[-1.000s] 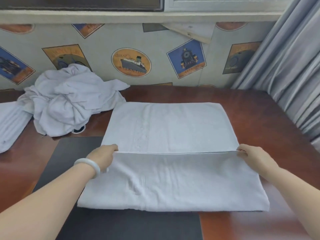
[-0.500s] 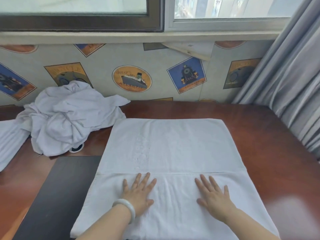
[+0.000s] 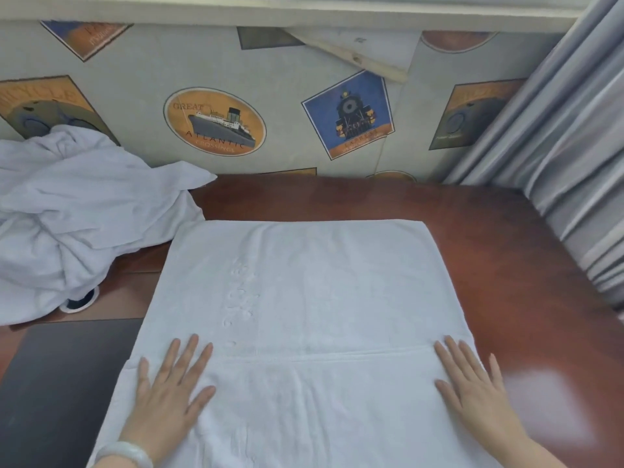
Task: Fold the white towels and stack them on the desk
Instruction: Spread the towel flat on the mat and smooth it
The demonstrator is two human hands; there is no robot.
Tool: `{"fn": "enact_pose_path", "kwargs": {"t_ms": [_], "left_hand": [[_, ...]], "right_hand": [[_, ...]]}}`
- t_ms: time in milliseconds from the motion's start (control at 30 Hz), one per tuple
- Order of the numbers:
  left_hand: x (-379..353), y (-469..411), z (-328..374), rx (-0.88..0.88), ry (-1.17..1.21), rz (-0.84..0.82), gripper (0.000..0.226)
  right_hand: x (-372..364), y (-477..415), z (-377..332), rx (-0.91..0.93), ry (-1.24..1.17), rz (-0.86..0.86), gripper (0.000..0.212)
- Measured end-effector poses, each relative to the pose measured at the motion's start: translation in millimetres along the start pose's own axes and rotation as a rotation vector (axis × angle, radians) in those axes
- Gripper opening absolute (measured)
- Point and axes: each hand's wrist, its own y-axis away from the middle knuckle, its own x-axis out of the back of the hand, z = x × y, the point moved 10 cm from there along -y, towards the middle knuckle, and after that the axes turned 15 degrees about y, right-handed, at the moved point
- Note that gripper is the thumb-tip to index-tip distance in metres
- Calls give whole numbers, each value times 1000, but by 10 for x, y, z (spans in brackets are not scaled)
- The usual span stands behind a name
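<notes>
A white towel (image 3: 310,285) lies flat on the reddish-brown desk (image 3: 526,298), its near part folded over so a hem runs across the cloth just beyond my fingertips. My left hand (image 3: 165,396) presses flat on the folded flap near its left edge, fingers spread and straight. My right hand (image 3: 472,390) lies flat with straight fingers on the flap's right edge. A crumpled heap of white towels (image 3: 71,214) sits at the back left of the desk, apart from both hands.
A dark mat (image 3: 57,393) covers the desk's near left, partly under the towel. A small round white-rimmed object (image 3: 79,300) peeks out from under the heap. Grey curtains (image 3: 574,157) hang at the right. A papered wall (image 3: 270,106) backs the desk.
A second ago both hands pinched the flap's corners. They then laid flat near the middle and have since slid apart to the flap's left and right edges.
</notes>
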Motion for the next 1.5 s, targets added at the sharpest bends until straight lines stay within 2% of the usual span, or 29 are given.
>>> {"fn": "enact_pose_path", "kwargs": {"t_ms": [100, 200, 367, 433, 467, 533, 600, 667, 700, 767, 833, 933, 1000, 1100, 1167, 1233, 1300, 1400, 1500], "left_hand": [[18, -45, 532, -89, 40, 96, 65], [-229, -15, 1058, -295, 26, 9, 59], [-273, -78, 962, -221, 30, -57, 57], [-239, -133, 985, -239, 93, -80, 54], [-165, -186, 997, -263, 111, -84, 53], [-4, -305, 980, -298, 108, -139, 48], [129, -464, 846, -260, 53, -273, 38], [209, -575, 672, -182, -3, -464, 25], [232, -601, 554, -124, -33, -579, 21], [383, -656, 417, -37, 60, -738, 27], [699, -819, 415, -30, 153, -775, 28], [1326, -1342, 434, -61, 237, -672, 23], [1677, -1813, 431, -93, 270, -553, 27], [1836, -2556, 267, -102, 137, -333, 28], [1720, -2928, 44, -28, 41, -223, 23], [1491, -3124, -228, 58, -15, -193, 14], [1294, -3213, -531, 153, -5, -161, 16], [1155, -3254, -862, 247, 250, -38, 15], [1108, -3226, -1060, 342, 506, 74, 18]], "right_hand": [[227, -14, -330, 27, -46, 111, 61], [120, 49, -489, 118, -86, 183, 59], [86, -48, -214, -69, -192, 180, 61], [253, -146, -248, -80, -120, 291, 53], [326, -191, -310, -24, -76, 358, 43], [467, -288, -334, 89, -18, 372, 20], [466, -477, -251, 180, 25, 181, 34], [446, -597, -153, 257, 62, -62, 33], [501, -621, -122, 308, -24, -158, 31], [696, -713, -40, 361, -276, -324, 29], [1039, -857, 17, 413, -366, -364, 27], [1603, -1352, 250, 408, -414, -265, 21], [1940, -1813, 385, 361, -414, -180, 16], [2196, -2549, 491, 161, -398, 39, 16], [1994, -2895, 531, -37, -441, 110, 16], [1516, -3091, 460, -132, -426, 37, 15], [1134, -3158, 473, -225, -481, -14, 30], [997, -3134, 565, -325, -617, 73, 19], [975, -3150, 571, -325, -603, 96, 18]]}}
